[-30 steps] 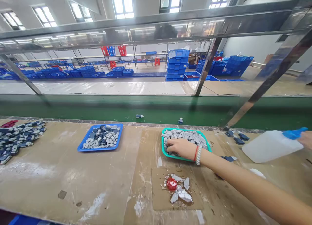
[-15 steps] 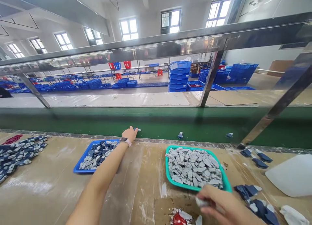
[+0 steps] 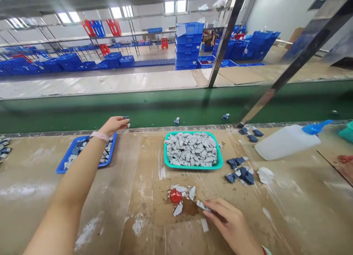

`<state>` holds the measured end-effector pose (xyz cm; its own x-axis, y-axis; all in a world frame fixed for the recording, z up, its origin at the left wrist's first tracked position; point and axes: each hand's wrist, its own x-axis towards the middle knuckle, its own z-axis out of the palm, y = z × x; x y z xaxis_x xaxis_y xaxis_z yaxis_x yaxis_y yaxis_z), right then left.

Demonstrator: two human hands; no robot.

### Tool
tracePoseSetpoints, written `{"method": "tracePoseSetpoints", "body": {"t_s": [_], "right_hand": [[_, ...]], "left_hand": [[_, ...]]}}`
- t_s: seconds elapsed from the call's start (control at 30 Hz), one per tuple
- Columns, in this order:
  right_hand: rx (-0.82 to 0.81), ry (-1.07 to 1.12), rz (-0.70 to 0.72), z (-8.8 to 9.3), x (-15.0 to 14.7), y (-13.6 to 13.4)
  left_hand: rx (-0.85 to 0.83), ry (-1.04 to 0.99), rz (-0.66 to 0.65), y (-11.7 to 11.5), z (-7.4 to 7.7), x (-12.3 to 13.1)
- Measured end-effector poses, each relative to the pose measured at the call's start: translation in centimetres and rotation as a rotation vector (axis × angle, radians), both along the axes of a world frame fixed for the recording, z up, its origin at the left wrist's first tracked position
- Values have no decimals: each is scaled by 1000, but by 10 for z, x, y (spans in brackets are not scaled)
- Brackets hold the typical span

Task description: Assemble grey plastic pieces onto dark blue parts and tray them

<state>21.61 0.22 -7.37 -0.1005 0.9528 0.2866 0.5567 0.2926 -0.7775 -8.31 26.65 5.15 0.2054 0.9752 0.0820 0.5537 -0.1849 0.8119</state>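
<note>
My left hand (image 3: 114,124) reaches over the near edge of the green belt (image 3: 149,109), pinching a small navy and white piece (image 3: 126,121) just beyond the blue tray (image 3: 66,157). Between the thumb and fingers of my right hand (image 3: 227,218) is a light grey piece (image 3: 203,205). It is held low over the wet cardboard, to the right of a red round object (image 3: 175,196) with loose grey pieces around it. The green basket (image 3: 193,167), heaped with grey pieces, stands behind.
Navy pieces (image 3: 242,174) lie right of the basket, near a white bottle (image 3: 288,141) with a blue nozzle. Two navy and white pieces are on the belt. A slanted metal post (image 3: 264,98) rises at the right. Blue crates (image 3: 188,47) stand beyond.
The view has tilted down and turned right. My left hand has lifted slightly with the navy and white piece. My right hand has brought its grey piece beside the red object.
</note>
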Motion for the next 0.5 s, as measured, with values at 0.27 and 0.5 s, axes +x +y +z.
{"method": "tracePoseSetpoints", "body": {"t_s": [0.27, 0.5], "right_hand": [[27, -270, -85, -9, -40, -14], [-53, -68, -64, -10, -38, -12]], "left_hand": [[-466, -474, 39, -126, -48, -55], [-640, -780, 41, -236, -94, -25]]}}
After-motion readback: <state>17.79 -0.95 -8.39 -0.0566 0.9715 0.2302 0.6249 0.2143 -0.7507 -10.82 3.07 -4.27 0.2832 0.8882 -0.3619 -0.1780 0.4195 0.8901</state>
